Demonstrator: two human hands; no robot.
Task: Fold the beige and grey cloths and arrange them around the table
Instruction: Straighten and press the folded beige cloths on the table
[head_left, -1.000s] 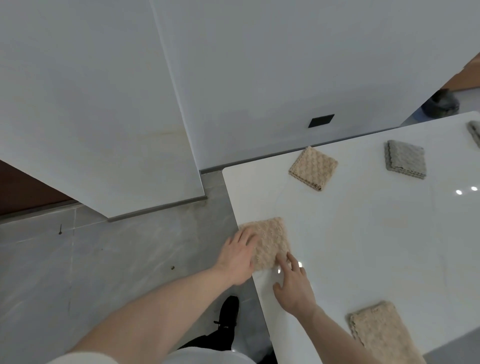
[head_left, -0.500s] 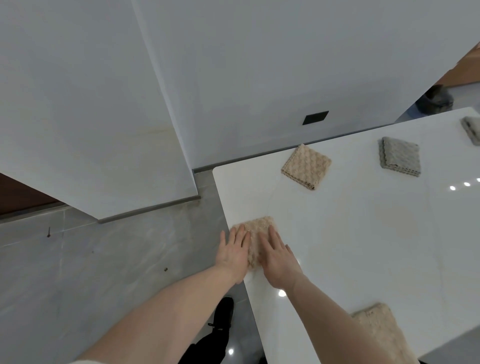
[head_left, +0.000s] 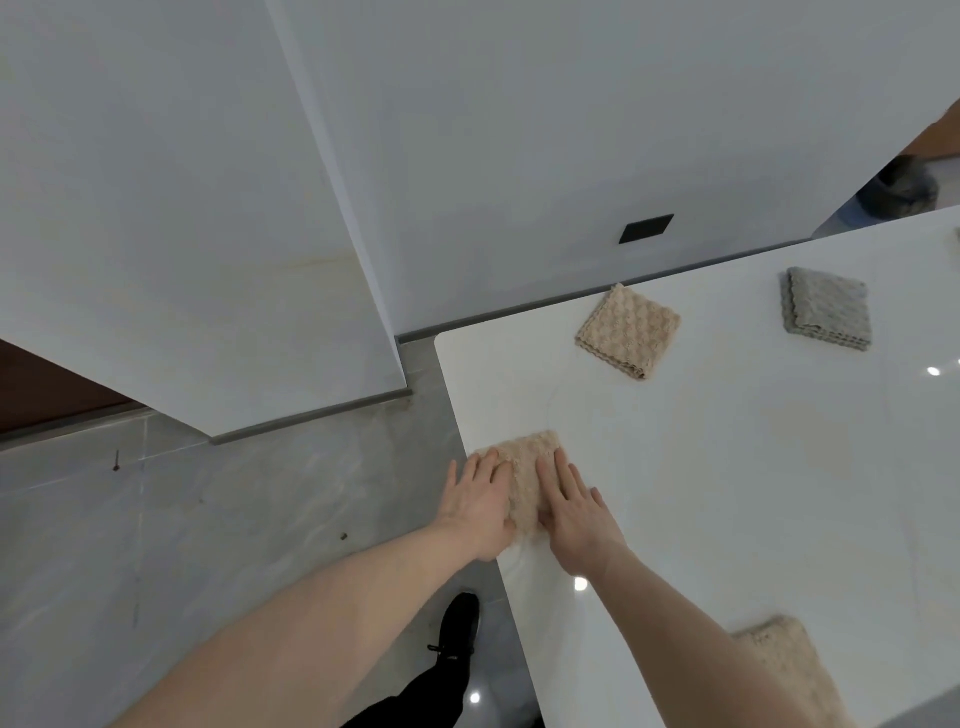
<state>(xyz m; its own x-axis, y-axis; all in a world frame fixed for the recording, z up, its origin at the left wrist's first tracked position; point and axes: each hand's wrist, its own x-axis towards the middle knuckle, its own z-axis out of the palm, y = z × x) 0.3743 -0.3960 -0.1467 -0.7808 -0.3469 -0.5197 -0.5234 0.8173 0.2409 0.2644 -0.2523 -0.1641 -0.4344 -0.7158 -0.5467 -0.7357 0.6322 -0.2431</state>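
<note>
A folded beige cloth (head_left: 527, 470) lies at the left edge of the white table (head_left: 727, 467). My left hand (head_left: 480, 504) rests flat on its left part, fingers spread, partly over the table edge. My right hand (head_left: 574, 506) lies flat on its right part. Both palms press down and neither grips. Another folded beige cloth (head_left: 627, 330) sits near the table's far edge. A folded grey cloth (head_left: 826, 307) lies to its right. A third beige cloth (head_left: 784, 660) shows at the near edge, partly hidden by my right forearm.
White wall panels stand beyond the table, with a small black socket (head_left: 645, 228) low on one. Grey tiled floor (head_left: 208, 519) lies to the left. My black shoe (head_left: 457, 629) stands beside the table edge. A sliver of another cloth shows at the far right border.
My right hand moved from the table beside the cloth onto the cloth, next to my left hand. Both hands now press it flat. The view shifted slightly.
</note>
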